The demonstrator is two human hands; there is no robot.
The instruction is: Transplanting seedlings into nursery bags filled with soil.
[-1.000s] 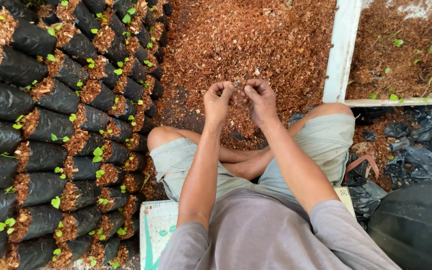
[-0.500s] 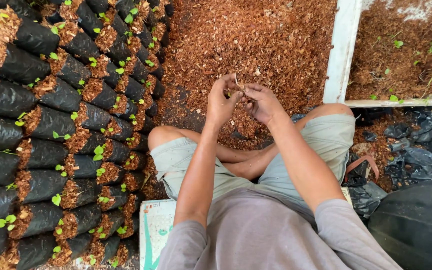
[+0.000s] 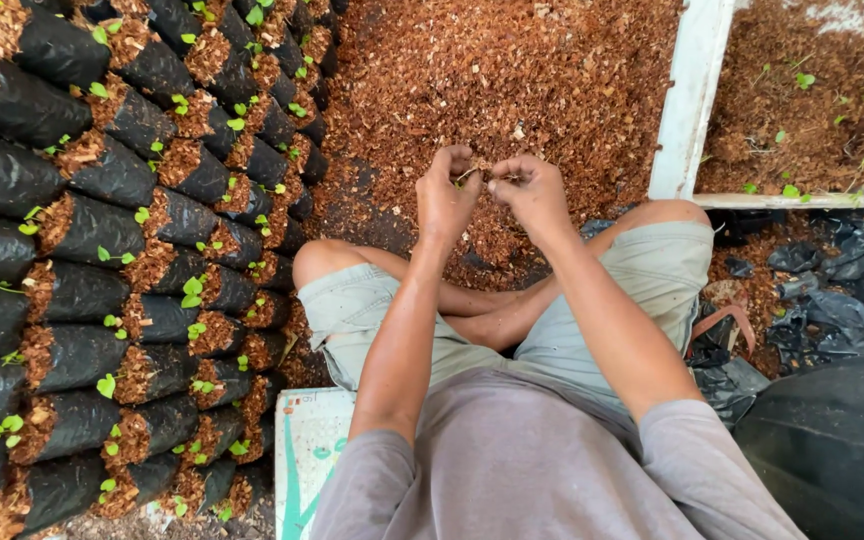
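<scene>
I sit cross-legged facing a heap of red-brown shredded husk (image 3: 512, 70). My left hand (image 3: 445, 200) and my right hand (image 3: 530, 195) are raised together just above the near edge of the heap. Their fingertips meet and pinch a small thin sprout (image 3: 479, 173), pale with a hint of green, and most of it is hidden by my fingers. Both hands have their fingers curled in. My knees (image 3: 324, 270) spread to either side below the hands.
Rows of black grow bags (image 3: 102, 250) filled with husk and small green seedlings lie stacked along the left. A white-framed tray (image 3: 697, 100) of husk with seedlings stands at the upper right. Loose black plastic bags (image 3: 832, 290) and a large dark object (image 3: 832, 450) are on the right.
My hands stayed together in front of me, and the fingers shifted around the small sprout. The view tilted slightly, so the bags and tray sit a little higher.
</scene>
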